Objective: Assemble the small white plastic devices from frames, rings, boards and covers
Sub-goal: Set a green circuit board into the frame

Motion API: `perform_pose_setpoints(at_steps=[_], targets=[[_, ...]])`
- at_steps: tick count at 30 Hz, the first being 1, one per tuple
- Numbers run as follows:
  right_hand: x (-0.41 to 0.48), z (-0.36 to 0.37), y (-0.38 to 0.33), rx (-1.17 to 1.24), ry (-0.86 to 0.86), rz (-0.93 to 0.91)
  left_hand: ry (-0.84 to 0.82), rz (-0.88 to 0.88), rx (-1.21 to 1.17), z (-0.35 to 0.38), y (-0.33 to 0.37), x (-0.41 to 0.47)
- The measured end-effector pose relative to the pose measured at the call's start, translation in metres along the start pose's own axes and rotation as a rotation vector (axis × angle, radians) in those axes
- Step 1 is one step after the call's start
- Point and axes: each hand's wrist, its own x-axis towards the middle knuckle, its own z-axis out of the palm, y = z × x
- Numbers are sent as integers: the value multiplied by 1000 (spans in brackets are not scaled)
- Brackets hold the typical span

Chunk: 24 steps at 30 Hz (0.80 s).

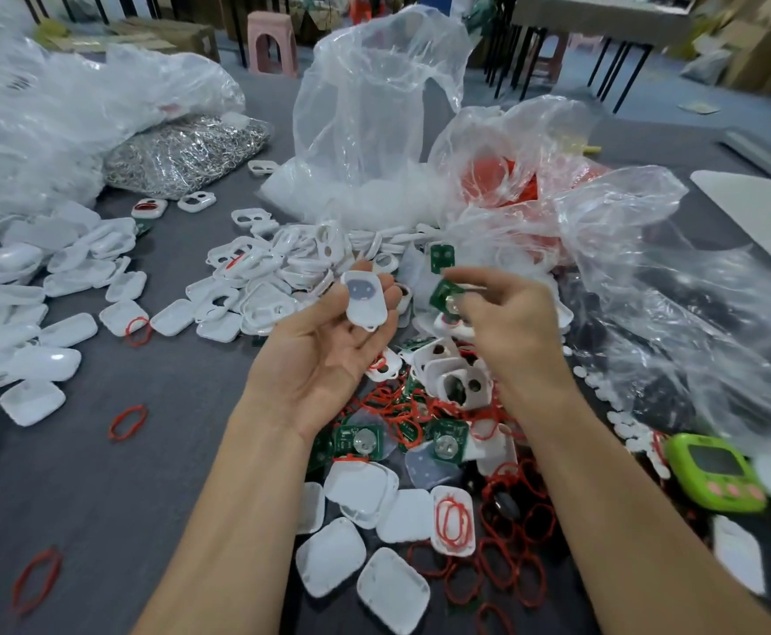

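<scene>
My left hand (324,355) is palm up above the table, and a small white frame (365,301) with a grey patch lies on its fingers. To the right, my right hand (507,332) pinches a green circuit board (444,295) between thumb and fingertips, close beside the frame. Beneath both hands lies a heap of green boards (360,440), red rings (454,520) and white frames (459,382). White covers (331,556) lie in front of the heap, between my forearms.
White frames (255,263) and covers (31,313) are piled at the left. Clear plastic bags (374,107) stand behind the hands, one holding red rings (502,176). A bag of metal parts (182,153) lies at the back left. A green timer (713,472) sits at the right.
</scene>
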Motion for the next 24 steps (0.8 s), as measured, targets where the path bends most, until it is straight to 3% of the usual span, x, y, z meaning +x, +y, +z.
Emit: perform_pose_setpoints(at_steps=[2,4,17,24], targets=[[-21,-18,8,466,-68,184,-1,-28,55,4,-8,1],[-40,-33,16,629,-175,232,-16,-52,123,10,-19,1],[-44,-56,32,499,-165,241,-159,-152,299,23,-44,-3],[-46,-62,31,253,-163,102,-213,-155,324,20,-47,-2]])
